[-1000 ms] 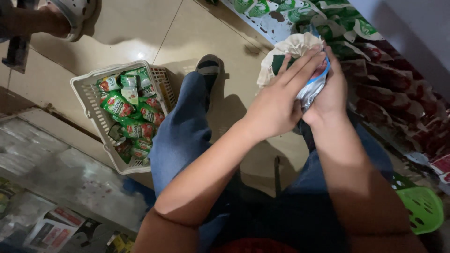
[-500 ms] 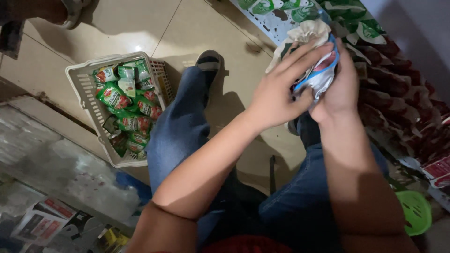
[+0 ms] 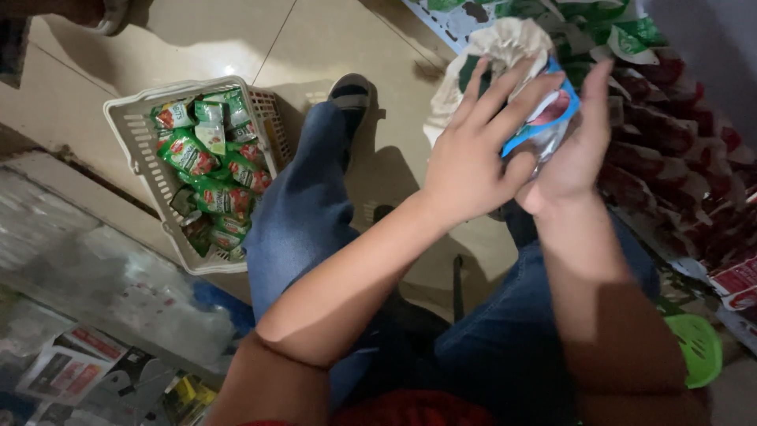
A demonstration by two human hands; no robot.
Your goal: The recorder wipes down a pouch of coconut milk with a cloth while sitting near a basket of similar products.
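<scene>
Legs: blue jeans (image 3: 303,213) fill the lower middle of the view, one knee raised, a dark shoe (image 3: 351,91) at the far end on the tiled floor (image 3: 315,39).
Left hand: left hand (image 3: 469,162) reaches in from the lower centre, fingers spread and laid over the front of a packet (image 3: 552,118) (clear film with a blue edge and some red inside).
Right hand: right hand (image 3: 579,146) cups the same packet from the other side, palm toward the left hand, fingers upright and closed against it.
Grip: both hands are pressed together on the packet, which sits clamped between them above the right knee.
Behind the hands: a crumpled whitish bag (image 3: 505,47) touches the fingertips.
Left of the legs: white plastic basket (image 3: 150,166) stands on the floor, heaped with green and red sachets (image 3: 213,173).
Right edge: rows of dark red packets (image 3: 694,173) lie stacked (blurred), green and white packets (image 3: 623,31) beyond them.
Lower right corner: green plastic stool (image 3: 698,347).
</scene>
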